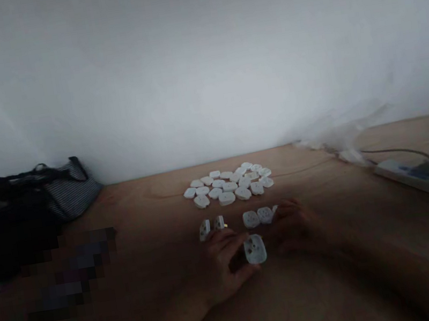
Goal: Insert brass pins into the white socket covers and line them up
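Note:
My left hand [225, 264] pinches a white, rounded-square plastic housing [255, 249] between thumb and fingers, its open side with small holes and brownish metal bits facing me. Behind that hand, two similar housings [205, 230] stand on edge, with brass-coloured parts showing. To the right, a short row holds two housings [250, 219] lying flat. At the row's right end, my right hand [300, 225] has its fingers curled over another housing [275, 209], of which only the left edge shows. The right fingertips are dark and partly hidden.
Several more white housings [230, 185] lie in a cluster farther back on the wooden table [144, 204]. A power strip [421, 179] with a cable and a clear plastic bag [341, 140] are at right. At left sit a dark bag [16, 219] and a blurred-out flat object [73, 275].

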